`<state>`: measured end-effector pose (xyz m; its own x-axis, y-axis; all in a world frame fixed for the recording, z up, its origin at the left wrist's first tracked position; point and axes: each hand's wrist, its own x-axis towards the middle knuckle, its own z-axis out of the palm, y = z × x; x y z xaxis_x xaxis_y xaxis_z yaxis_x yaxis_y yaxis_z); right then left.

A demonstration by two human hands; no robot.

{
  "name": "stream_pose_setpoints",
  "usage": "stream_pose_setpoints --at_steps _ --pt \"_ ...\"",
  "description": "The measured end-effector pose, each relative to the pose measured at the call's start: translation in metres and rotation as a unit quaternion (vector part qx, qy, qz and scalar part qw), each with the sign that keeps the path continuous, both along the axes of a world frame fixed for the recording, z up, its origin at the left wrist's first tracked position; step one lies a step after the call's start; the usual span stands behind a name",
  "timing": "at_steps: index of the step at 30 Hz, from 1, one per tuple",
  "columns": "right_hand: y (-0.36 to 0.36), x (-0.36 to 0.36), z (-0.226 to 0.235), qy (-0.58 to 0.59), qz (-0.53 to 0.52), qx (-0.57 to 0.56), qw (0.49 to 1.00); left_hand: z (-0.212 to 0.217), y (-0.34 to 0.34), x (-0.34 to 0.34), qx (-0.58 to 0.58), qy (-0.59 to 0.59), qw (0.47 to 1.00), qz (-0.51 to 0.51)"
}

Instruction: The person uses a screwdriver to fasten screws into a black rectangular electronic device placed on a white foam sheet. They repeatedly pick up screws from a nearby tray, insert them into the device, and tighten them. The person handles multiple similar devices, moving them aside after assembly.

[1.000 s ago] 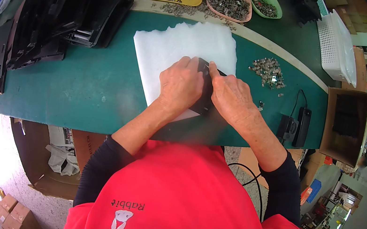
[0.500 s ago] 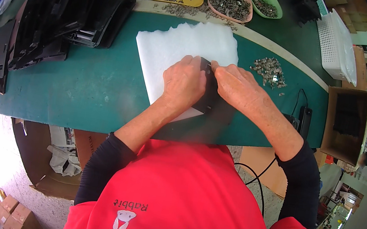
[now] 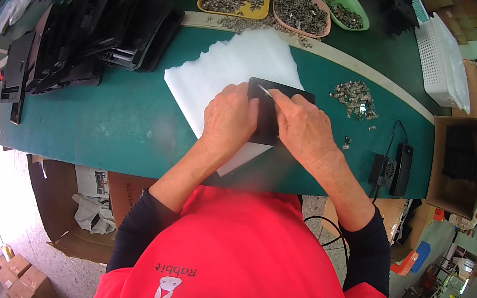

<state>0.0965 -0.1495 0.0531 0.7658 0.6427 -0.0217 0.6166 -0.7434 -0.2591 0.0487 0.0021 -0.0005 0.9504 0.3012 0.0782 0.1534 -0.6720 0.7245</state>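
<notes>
A flat black rectangular plastic piece (image 3: pixel 266 122) lies over a sheet of white foam (image 3: pixel 247 51) in front of me. My left hand (image 3: pixel 230 114) is closed round its left edge, with the thumb on the top face. Over the right part of the black piece is my right hand (image 3: pixel 306 128), its fingers pinching a small silvery metal piece (image 3: pixel 265 91) near the far left corner. What lies beneath the right palm is hidden. To the right of that hand is a loose pile of small metal clips (image 3: pixel 354 98), with a few more (image 3: pixel 346 143) nearer me.
Yellow (image 3: pixel 203 2), pink (image 3: pixel 303 30) and green (image 3: pixel 362 24) trays of small metal parts stand at the back. Stacked black plastic parts (image 3: pixel 92 34) fill the left. A white basket (image 3: pixel 432 67), a black adapter (image 3: pixel 401 167) and a cardboard box (image 3: pixel 454 200) are at right.
The black piece has turned and shows more of its smooth face. My right hand has moved nearer me, now pinching a small metal piece. A few clips now lie apart from the pile.
</notes>
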Motion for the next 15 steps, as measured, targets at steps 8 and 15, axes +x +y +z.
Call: stream_pose_setpoints --at_steps 8,15 --pt "0.017 -0.015 -0.017 -0.031 -0.021 -0.078 0.996 -0.005 0.001 0.001 -0.044 -0.021 0.999 0.005" --pt "0.020 -0.016 -0.022 -0.037 -0.026 -0.078 0.996 -0.009 -0.002 0.004 -0.045 -0.035 0.998 0.008"
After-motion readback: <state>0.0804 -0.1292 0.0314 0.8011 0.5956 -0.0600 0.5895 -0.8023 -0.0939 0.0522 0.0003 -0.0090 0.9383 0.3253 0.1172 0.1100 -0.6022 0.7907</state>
